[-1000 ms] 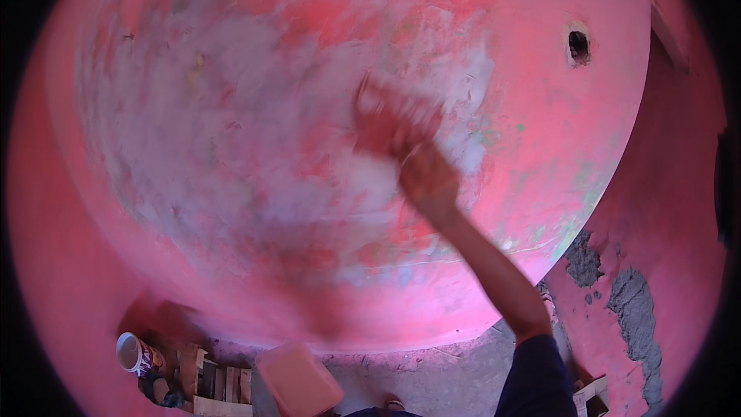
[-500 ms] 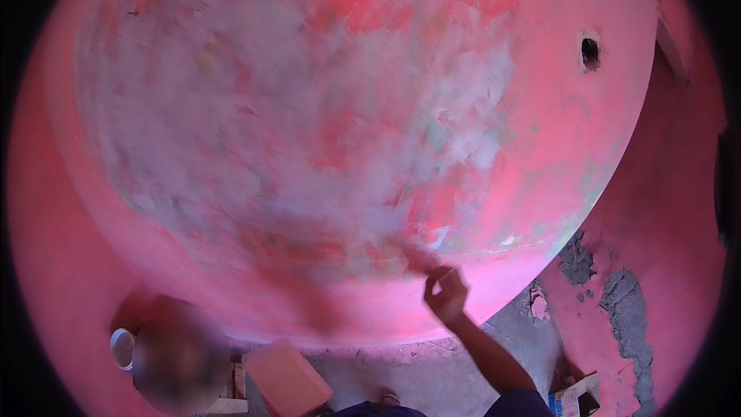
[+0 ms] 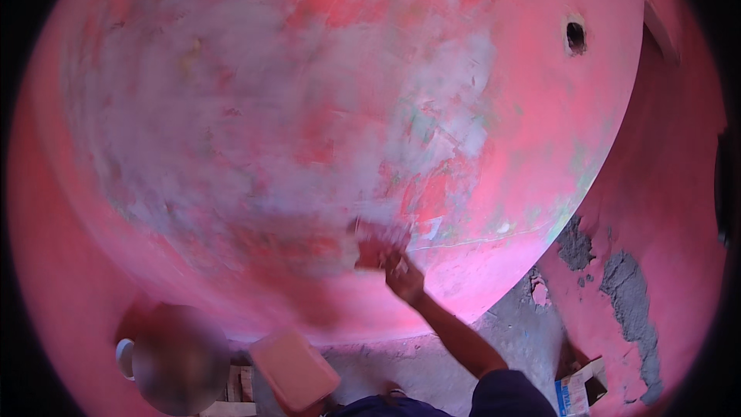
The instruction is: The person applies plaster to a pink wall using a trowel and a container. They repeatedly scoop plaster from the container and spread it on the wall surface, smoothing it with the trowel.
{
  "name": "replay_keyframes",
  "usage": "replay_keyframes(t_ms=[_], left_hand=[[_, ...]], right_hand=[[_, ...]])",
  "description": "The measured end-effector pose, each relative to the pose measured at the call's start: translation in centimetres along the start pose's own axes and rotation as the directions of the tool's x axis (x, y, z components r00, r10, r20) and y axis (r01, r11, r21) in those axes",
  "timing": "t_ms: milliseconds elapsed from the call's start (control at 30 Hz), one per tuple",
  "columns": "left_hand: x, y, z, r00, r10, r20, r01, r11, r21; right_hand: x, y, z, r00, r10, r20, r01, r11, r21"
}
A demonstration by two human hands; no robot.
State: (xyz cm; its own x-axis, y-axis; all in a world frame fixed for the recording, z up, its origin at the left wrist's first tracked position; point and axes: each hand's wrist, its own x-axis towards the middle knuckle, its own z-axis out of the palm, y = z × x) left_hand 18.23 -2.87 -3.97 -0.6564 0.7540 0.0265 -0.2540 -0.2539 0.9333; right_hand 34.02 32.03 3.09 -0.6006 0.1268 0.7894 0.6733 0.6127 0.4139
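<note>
My right hand (image 3: 404, 276) is closed around a flat, wide scraper (image 3: 374, 244) that looks dark pinkish, its edges softened by blur. The scraper is at the lower part of a pink wall (image 3: 532, 147), over the bottom of a large patch smeared with greyish-white filler (image 3: 255, 93). Whether its blade touches the surface I cannot tell. Below and left of that hand, close to my body, is a pink rectangular tub or board (image 3: 295, 369); what supports it is hidden. My left hand cannot be made out.
A square hole (image 3: 576, 35) opens in the wall at upper right. Grey rough mortar (image 3: 631, 309) marks the right side wall. An open carton (image 3: 580, 388) stands at lower right. At lower left are a white container (image 3: 125, 357) and a blurred round shape (image 3: 181, 359).
My right hand has moved left along the wall with the scraper, whose flat shape now shows more clearly. The view has shifted slightly, and the pink tub or board sits a little further right.
</note>
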Motion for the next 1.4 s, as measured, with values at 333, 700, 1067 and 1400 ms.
replay_keyframes(t_ms=[333,700,1067,1400], left_hand=[[0.0,-0.1,-1.6,0.936,0.329,0.128,-0.34,0.744,0.575],[1.0,-2.6,-0.9,0.992,-0.115,0.044,0.123,0.946,-0.3],[0.4,0.3,3.1,0.982,0.116,0.148,-0.15,0.958,0.244],[0.5,4.1,7.6,0.978,-0.203,0.056,0.21,0.911,-0.356]], right_hand=[[-6.0,-3.0,-6.2,0.471,0.785,0.404,-0.791,0.172,0.588],[-5.8,0.5,-12.1,-0.144,0.28,0.949,-0.036,-0.96,0.278],[-10.3,0.0,-14.3,-0.255,0.409,0.876,-0.322,-0.89,0.322],[-11.8,1.3,-13.9,-0.086,0.54,0.837,-0.114,-0.84,0.53]])
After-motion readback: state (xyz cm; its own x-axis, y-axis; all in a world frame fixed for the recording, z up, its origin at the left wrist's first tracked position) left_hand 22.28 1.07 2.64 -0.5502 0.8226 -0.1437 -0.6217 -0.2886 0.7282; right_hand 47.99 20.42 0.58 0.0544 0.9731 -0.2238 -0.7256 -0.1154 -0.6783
